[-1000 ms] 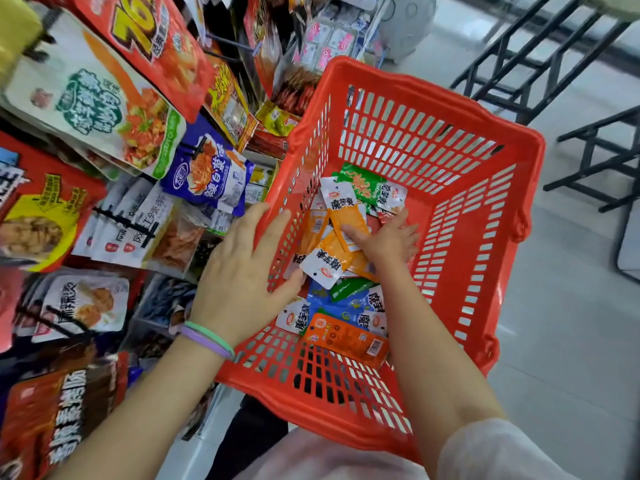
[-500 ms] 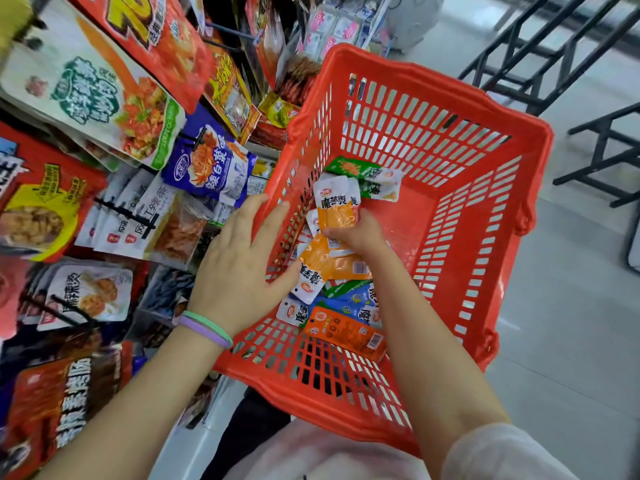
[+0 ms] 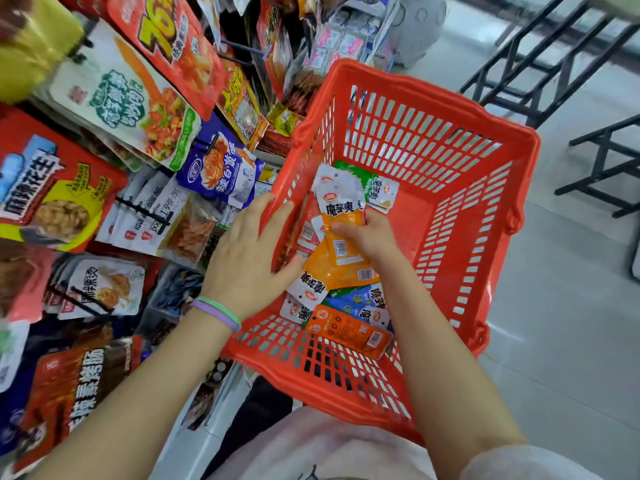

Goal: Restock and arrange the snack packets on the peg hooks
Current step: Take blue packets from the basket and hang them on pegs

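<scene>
A red plastic basket (image 3: 485, 188) sits in front of me with several small snack packets in orange, blue, green and white lying in it. My right hand (image 3: 372, 237) is inside the basket and grips a few orange-and-white packets (image 3: 341, 220), lifting them upright. My left hand (image 3: 246, 261) grips the basket's left wall, fingers over the rim and thumb inside. More orange packets (image 3: 332, 271), blue ones (image 3: 356, 301) and a long orange one (image 3: 349, 332) lie below. A green packet (image 3: 377, 187) lies further back.
On the left hangs a peg-hook display crowded with snack bags: a blue packet (image 3: 221, 168), white packets (image 3: 152, 216) on a black hook, red bags (image 3: 59, 192). Black metal frames (image 3: 540, 64) stand on the grey floor at the right.
My right hand has gathered orange-and-white packets and raised them off the pile. My left hand has kept its hold on the basket's side. The basket looks closer now.
</scene>
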The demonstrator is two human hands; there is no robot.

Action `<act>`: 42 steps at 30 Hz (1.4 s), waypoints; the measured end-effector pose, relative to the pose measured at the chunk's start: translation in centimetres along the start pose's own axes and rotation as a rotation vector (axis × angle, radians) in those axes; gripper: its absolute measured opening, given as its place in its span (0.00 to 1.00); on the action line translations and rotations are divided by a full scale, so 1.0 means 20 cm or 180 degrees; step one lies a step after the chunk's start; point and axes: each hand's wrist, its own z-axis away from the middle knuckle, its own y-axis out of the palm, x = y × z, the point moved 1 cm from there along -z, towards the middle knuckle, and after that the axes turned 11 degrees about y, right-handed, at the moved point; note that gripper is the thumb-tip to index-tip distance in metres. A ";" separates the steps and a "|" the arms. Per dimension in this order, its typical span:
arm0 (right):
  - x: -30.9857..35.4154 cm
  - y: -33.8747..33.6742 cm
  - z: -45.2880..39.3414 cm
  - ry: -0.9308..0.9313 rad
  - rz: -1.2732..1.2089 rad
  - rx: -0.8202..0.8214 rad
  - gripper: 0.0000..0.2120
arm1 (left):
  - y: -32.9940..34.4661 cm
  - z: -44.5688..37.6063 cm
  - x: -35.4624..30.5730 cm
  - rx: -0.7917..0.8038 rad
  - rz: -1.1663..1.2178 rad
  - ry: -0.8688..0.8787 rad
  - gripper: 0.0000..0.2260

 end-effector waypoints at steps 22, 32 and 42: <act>0.42 -0.28 0.73 -0.1301 -0.0574 0.0453 0.15 | -0.22 -0.22 -0.36 -0.0476 0.4197 -0.1176 0.12; 0.26 -0.45 0.67 -0.0999 -0.0728 0.0053 0.09 | -0.16 -0.16 -0.22 -0.0667 0.3730 -0.1819 0.08; 0.40 -0.33 0.71 -0.1215 -0.0889 0.0731 0.17 | -0.24 -0.18 -0.33 -0.0700 0.4108 -0.1475 0.12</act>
